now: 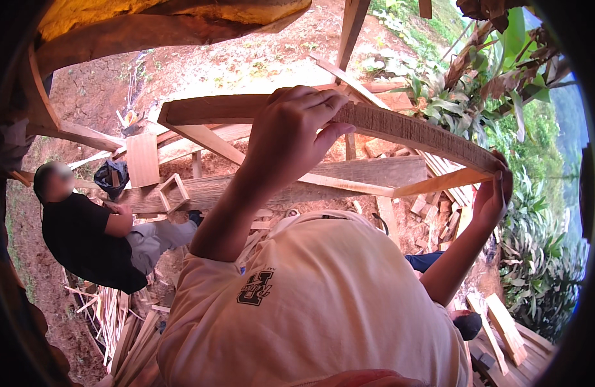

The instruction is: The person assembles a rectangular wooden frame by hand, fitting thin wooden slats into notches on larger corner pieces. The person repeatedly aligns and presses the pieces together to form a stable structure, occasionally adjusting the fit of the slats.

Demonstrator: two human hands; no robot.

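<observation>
Raised before my chest is a wooden frame (413, 129) of several boards joined at corners, its thick, rough-faced side uppermost in view. My left hand (304, 116) is closed over this long board near its middle, with the fingers across the top edge and the thumb along the face. At the right-hand corner, my right hand (494, 200) grips the frame where the long board meets a shorter side piece (446, 182). The thinner far board runs behind my left forearm, which hides part of it.
A long weathered plank (355, 173) lies beyond the frame, with a small wooden box frame (174, 193) on it. At left sits a person in a black shirt (91, 238), near a black bag (110, 177). Wood strips (114, 322) and stacked boards (507, 329) lie below; plants (536, 258) grow at right.
</observation>
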